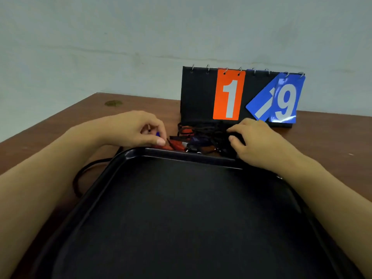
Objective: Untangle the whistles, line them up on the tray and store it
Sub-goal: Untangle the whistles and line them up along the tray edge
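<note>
A large black plastic tray (181,218) lies at the desk's (60,121) near edge. Just behind its far rim sits the tangled heap of whistles on black cords (201,137), and behind that, near the far edge, stands a black flip scoreboard (231,95).

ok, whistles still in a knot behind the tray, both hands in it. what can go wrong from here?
1. The left hand pinches at a red whistle while the right hand works the black cords; pulling apart could tighten the knot.
2. The tangle lies right against the scoreboard; a snagged cord may tip it or flip its loose blue card.
3. A cord loop runs along the tray edge and may catch when the tray is lifted.
</note>
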{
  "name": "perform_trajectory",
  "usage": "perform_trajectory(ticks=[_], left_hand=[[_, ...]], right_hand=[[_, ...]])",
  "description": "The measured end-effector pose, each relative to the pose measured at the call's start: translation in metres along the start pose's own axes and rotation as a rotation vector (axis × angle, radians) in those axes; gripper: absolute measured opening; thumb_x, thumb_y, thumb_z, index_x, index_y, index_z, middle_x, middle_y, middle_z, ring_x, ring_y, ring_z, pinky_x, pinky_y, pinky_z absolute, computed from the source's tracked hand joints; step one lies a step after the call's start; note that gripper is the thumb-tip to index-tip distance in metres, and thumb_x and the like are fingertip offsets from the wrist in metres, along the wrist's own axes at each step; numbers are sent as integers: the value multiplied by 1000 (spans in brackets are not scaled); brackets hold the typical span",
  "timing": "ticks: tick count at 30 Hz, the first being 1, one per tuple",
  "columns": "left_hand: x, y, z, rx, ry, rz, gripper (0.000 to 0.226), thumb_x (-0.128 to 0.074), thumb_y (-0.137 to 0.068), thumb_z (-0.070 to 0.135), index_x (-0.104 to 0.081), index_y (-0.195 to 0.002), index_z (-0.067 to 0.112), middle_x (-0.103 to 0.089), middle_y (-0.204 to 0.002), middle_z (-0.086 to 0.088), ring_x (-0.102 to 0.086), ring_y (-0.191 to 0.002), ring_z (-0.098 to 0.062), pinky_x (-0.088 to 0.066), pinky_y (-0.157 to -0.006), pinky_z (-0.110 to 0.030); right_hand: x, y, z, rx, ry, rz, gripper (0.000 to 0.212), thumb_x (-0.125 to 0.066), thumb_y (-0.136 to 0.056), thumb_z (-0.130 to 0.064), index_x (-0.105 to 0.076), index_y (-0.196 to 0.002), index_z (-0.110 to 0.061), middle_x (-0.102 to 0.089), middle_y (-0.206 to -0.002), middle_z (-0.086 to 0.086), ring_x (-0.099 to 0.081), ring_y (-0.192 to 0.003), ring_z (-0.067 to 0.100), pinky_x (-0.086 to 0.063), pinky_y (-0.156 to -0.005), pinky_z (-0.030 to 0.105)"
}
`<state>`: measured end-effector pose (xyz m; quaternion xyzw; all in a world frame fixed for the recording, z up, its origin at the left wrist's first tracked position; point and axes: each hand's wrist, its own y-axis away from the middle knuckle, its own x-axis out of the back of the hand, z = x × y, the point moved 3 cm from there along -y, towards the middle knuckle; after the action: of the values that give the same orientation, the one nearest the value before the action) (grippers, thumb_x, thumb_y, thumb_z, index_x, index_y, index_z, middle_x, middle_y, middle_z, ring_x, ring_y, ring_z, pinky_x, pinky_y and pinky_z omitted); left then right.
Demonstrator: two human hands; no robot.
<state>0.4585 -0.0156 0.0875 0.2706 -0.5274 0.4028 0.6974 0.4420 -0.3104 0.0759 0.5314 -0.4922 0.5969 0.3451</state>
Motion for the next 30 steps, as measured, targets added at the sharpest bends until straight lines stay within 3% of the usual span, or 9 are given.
perform_trajectory(ticks=[3, 7, 11, 14, 18, 23, 26, 30], left_hand=[[2, 1, -2, -19, -46, 18, 11, -64, -97, 43, -73, -103, 40, -67, -99, 10, -62, -89, -10, -52, -82, -30], [-1, -3, 5, -52, -111, -2, 21, -56, -103, 42, -74, -110, 35, -69, -104, 19, -61, -92, 4, -47, -81, -17], [-3, -5, 2, -39, -98, -43, 17, -60, -99, 49, -74, -101, 39, -61, -69, 33, -56, -71, 17, -40, -67, -19], [1, -3, -2, -32, -88, -56, 12, -64, -99, 44, -73, -105, 41, -56, -66, 42, -52, -68, 23, -35, -63, -15], [1, -1, -7, -1, -121, -77, 14, -64, -99, 41, -69, -112, 43, -57, -81, 22, -54, -73, 4, -38, -67, -21], [2, -1, -13, 37, -135, -91, 19, -64, -99, 40, -67, -117, 45, -53, -77, 11, -52, -71, -6, -39, -66, -28], [0, 0, -11, 55, -138, -101, 18, -64, -99, 38, -65, -117, 43, -52, -81, 14, -52, -75, -7, -40, -68, -27], [7, 4, -5, 53, -140, -33, 21, -64, -96, 47, -65, -117, 41, -51, -106, 11, -55, -92, -8, -47, -86, -29]], right_hand=[[4, 2, 3, -50, 90, -30, 48, -43, -103, -46, -54, -143, -23, -52, -141, 5, -48, -127, 31, -47, -104, 51], [16, 8, -7, -58, 107, -6, 53, -45, -100, -55, -48, -147, -30, -42, -140, 6, -37, -130, 30, -41, -109, 50], [35, 16, -31, 127, -33, 8, 41, -49, -100, -47, -53, -140, -39, -45, -129, -4, -38, -122, 20, -38, -108, 42], [41, 5, -64, 295, -94, -112, 35, -48, -105, -29, -55, -138, -39, -57, -122, -10, -47, -117, 12, -40, -106, 34], [28, -8, -97, 392, -129, -236, 35, -43, -108, -24, -56, -137, -38, -56, -125, -14, -49, -118, 6, -40, -107, 30], [4, -5, -92, 400, -108, -304, 37, -34, -109, -40, -55, -139, -39, -51, -141, -18, -39, -134, 1, -30, -115, 25], [-4, -7, -87, 373, -100, -300, 42, -29, -107, -50, -53, -140, -42, -46, -147, -20, -35, -134, 5, -31, -115, 31], [-15, -7, -81, 339, -112, -269, 43, -25, -105, -59, -46, -141, -52, -44, -145, -22, -33, -129, 11, -34, -113, 46]])
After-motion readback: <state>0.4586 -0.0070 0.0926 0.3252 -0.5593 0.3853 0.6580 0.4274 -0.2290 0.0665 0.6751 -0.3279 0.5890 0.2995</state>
